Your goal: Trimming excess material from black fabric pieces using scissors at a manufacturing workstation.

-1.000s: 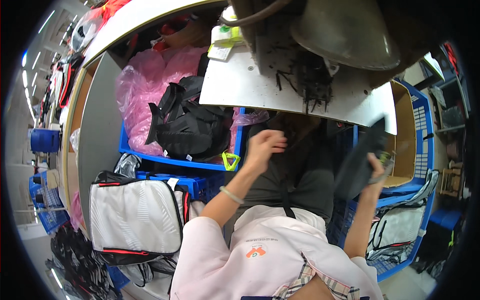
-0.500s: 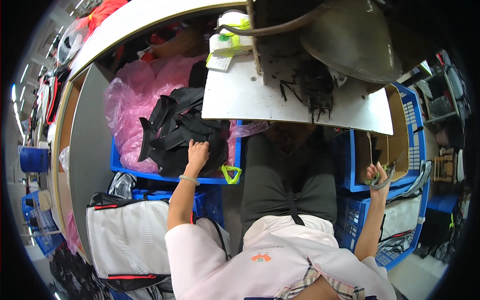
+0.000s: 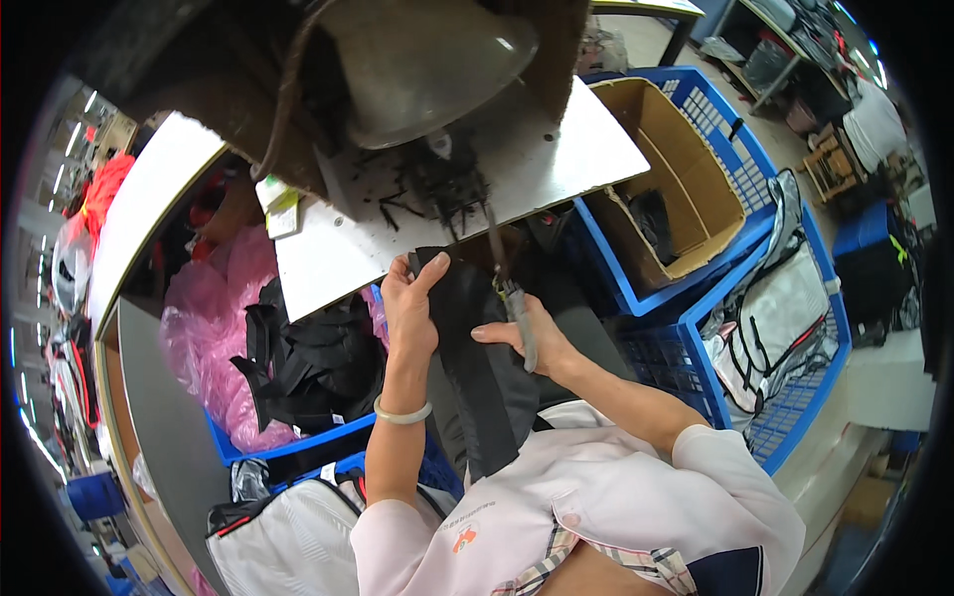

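Observation:
Upright in front of my body hangs a black fabric piece (image 3: 460,348), its lower end against my shirt. My left hand (image 3: 409,313) is closed on the upper edge of it, thumb on top. My right hand (image 3: 532,338) is wrapped round a pair of scissors (image 3: 520,323) with grey handles, the dark blades pointing away from me towards the white board. The right thumb lies over the black fabric. Whether the blades are parted cannot be made out. More black fabric pieces (image 3: 323,358) lie heaped on pink plastic (image 3: 219,318) in a blue crate at my left.
Ahead, a white board (image 3: 338,263) carries dark scraps (image 3: 437,189) beneath a large lamp-like hood (image 3: 427,70). A cardboard box (image 3: 730,223) sits in a blue crate (image 3: 636,288) at the right. Below it, another blue crate (image 3: 770,437) holds white-and-black bags. A white bag (image 3: 288,536) stands lower left.
My left hand has come from the heap to the middle with a black fabric piece. My right hand has brought the scissors in from the right beside it. The view has turned rightward.

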The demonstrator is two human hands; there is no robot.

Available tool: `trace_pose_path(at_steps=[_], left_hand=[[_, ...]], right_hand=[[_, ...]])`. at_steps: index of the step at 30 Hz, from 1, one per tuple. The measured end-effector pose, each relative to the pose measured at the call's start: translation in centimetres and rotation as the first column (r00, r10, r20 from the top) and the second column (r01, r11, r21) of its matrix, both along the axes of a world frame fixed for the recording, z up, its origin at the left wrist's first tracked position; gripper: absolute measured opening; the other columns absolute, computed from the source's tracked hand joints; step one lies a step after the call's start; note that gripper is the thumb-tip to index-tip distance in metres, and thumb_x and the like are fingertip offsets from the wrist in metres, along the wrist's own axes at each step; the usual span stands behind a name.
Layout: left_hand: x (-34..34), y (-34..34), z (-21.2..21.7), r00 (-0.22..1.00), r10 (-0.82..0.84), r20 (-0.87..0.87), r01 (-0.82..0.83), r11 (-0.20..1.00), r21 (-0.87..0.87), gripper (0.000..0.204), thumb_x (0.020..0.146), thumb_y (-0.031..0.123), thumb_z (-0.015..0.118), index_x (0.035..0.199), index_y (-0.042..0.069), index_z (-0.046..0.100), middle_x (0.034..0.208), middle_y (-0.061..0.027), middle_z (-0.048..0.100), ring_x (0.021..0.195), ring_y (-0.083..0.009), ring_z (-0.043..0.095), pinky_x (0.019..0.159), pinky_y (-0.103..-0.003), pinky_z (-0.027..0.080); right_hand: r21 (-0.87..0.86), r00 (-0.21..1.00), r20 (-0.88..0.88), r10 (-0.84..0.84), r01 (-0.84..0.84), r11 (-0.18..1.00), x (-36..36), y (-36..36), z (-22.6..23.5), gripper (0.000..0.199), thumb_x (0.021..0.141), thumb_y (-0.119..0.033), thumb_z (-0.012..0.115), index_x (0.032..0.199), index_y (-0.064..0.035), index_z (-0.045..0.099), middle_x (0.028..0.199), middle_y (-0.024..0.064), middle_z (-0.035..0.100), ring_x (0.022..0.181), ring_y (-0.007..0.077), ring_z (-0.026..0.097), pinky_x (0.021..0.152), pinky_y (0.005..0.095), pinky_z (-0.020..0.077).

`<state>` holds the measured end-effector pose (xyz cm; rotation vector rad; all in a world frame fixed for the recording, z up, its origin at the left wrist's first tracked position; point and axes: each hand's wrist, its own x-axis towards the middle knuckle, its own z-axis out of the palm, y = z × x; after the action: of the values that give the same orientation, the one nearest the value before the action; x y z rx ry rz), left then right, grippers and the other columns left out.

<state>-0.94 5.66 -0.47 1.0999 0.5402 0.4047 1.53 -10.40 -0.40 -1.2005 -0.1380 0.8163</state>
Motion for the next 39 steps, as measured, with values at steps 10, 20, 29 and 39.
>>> trace_pose_path(at_steps=[10, 20, 29, 39], left_hand=[[-1.0, -5.3, -0.1, 0.982, -0.184, 0.036, 0.184, 0.983, 0.015, 0.022, 0.082, 0.001, 0.06, 0.104, 0.001, 0.061, 0.096, -0.0032, 0.066, 0.084, -0.0105, 0.061, 0.078, -0.022, 0.047], [-2.0, -7.2, -0.2, 0.979, -0.203, 0.004, 0.203, 0.979, 0.004, 0.022, 0.082, 0.001, 0.061, 0.104, 0.001, 0.062, 0.094, -0.0028, 0.066, 0.085, -0.0099, 0.06, 0.081, -0.023, 0.046], [-2.4, -6.4, -0.1, 0.975, -0.216, -0.05, 0.218, 0.975, 0.045, 0.015, 0.082, 0.001, 0.061, 0.097, 0.001, 0.064, 0.088, -0.001, 0.065, 0.078, -0.0082, 0.059, 0.075, -0.021, 0.045], [-3.1, -6.8, -0.6, 0.951, -0.305, -0.042, 0.303, 0.952, -0.047, 0.012, 0.083, 0.002, 0.061, 0.095, 0.0, 0.063, 0.086, -0.0022, 0.066, 0.074, -0.0073, 0.059, 0.07, -0.021, 0.048]], right_hand=[[-0.397, 0.787, 0.602, 0.134, 0.15, 0.905, 3.7, -8.7, -2.5, 0.047, 0.074, -0.042, 0.074, 0.079, -0.004, 0.047, 0.066, 0.0093, 0.055, 0.056, 0.0232, 0.053, 0.056, 0.0332, 0.0433], [-0.629, 0.562, 0.665, 0.492, 0.067, 0.774, 4.3, -10.3, -3.6, 0.042, 0.071, -0.034, 0.074, 0.09, -0.001, 0.055, 0.084, 0.0149, 0.058, 0.084, 0.0334, 0.058, 0.07, 0.0404, 0.0459], [-0.618, 0.511, 0.684, 0.52, 0.027, 0.786, 4.1, -10.1, -4.5, 0.031, 0.069, -0.025, 0.072, 0.07, 0.0007, 0.054, 0.063, 0.0176, 0.058, 0.059, 0.0354, 0.058, 0.052, 0.0408, 0.0436], [-0.53, 0.416, 0.79, 0.451, 0.091, 0.843, 4.7, -9.2, -3.6, 0.032, 0.069, -0.028, 0.071, 0.07, 0.0001, 0.054, 0.063, 0.017, 0.058, 0.06, 0.0355, 0.058, 0.052, 0.0411, 0.044]])
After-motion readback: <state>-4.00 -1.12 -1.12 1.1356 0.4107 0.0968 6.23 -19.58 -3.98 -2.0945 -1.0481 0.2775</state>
